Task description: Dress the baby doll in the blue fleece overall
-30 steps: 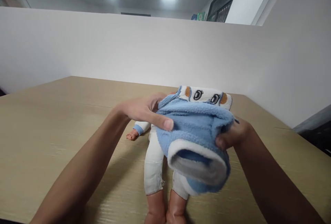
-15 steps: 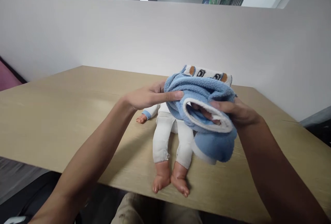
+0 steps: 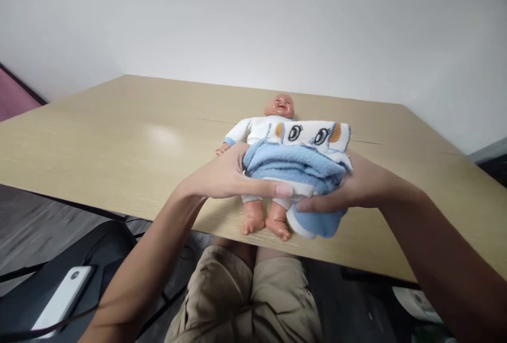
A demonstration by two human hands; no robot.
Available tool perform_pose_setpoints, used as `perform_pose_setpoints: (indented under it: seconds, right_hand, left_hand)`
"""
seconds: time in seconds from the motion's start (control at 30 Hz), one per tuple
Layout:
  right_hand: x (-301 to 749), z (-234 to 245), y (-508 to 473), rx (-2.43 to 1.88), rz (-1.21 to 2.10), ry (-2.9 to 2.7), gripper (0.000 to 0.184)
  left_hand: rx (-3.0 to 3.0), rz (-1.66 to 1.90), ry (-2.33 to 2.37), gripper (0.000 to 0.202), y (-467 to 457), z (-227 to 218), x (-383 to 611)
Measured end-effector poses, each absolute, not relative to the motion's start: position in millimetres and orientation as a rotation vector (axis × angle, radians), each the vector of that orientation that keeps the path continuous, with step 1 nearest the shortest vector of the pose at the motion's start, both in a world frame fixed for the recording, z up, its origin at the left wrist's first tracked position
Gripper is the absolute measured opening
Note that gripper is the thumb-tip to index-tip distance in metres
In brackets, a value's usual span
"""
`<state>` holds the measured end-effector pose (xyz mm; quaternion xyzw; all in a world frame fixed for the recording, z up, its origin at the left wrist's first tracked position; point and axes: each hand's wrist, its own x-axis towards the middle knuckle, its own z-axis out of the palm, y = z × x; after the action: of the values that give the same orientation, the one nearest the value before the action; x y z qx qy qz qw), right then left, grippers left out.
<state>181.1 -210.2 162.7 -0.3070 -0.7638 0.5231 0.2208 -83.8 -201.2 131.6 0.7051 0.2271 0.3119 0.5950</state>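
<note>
Between my hands is a bunched-up blue fleecy doll garment (image 3: 293,159) with a white trim and a white panel bearing embroidered eyes. My left hand (image 3: 233,177) grips its left side, the thumb lying across the front edge. My right hand (image 3: 352,184) grips the right side, its fingers hidden behind the cloth. A rounded blue and white part (image 3: 317,222) hangs below my right thumb. Behind and under the garment a baby doll (image 3: 259,127) in white clothes with blue cuffs lies on its back, feet towards me. The garment covers much of its body.
The wooden table (image 3: 119,142) reaches back to a white wall (image 3: 253,26). At the lower left a black chair (image 3: 99,237) carries a white power-bank-like device (image 3: 63,298) with a cable. My knees are below the table's front edge.
My view has tilted down, bringing the doll's head into sight. My hands have turned the garment, so its white-trimmed opening no longer faces me and the eye panel shows more fully.
</note>
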Motion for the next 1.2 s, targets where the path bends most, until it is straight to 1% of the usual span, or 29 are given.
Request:
perform_pose_setpoints:
  seconds: [0.1,0.13,0.2,0.27,0.37,0.47,0.63,0.77,0.87,0.93,1.0,1.07,1.13,1.2]
  right_hand:
    - [176,154,-219,-0.814,1.396,-2.131,0.05]
    - [175,151,-221,-0.814,1.381,-2.134,0.051]
    - [174,146,-225,-0.867,1.353,-2.137,0.054]
    - [173,143,-231,-1.011,1.32,-2.113,0.047]
    - [165,137,-242,-1.237,1.247,-2.003,0.032]
    - [151,129,-253,-1.338,1.123,-1.945,0.024]
    - [135,114,-261,-1.371,0.957,-2.021,0.015]
    - [130,116,-267,-1.405,0.935,-2.077,0.017]
    - [126,120,-273,-1.363,0.927,-2.12,0.011]
    - [124,117,-274,-1.355,0.874,-2.136,0.011]
    - [122,109,-271,-1.384,0.829,-2.141,0.011]
    - [121,99,-266,-1.425,0.799,-2.158,0.006]
    - [121,90,-261,-1.457,0.748,-2.18,0.003]
    - [122,84,-255,-1.48,0.7,-2.194,0.004]
  left_hand:
    - [1.636,0.741,0.572,0.057,-215,119,-90]
    - [1.63,0.75,0.576,0.055,-219,115,-91]
    - [1.601,0.734,0.59,0.044,-227,107,-95]
    - [1.541,0.759,0.633,0.037,-236,100,-98]
    - [1.392,0.905,0.728,0.032,-251,89,-100]
    - [1.26,0.996,0.814,0.023,-266,78,-96]
    - [1.235,0.962,1.06,0.032,-284,70,-80]
    - [1.232,0.947,1.217,0.043,-299,73,-75]
    - [1.276,0.988,1.244,0.046,-309,70,-77]
    - [1.329,0.991,1.275,0.041,-311,64,-80]
    - [1.381,0.954,1.321,0.031,-309,57,-81]
    - [1.421,0.918,1.356,0.023,-303,51,-80]
    - [1.451,0.91,1.377,0.018,-296,46,-78]
    - [1.478,0.919,1.391,0.016,-287,42,-76]
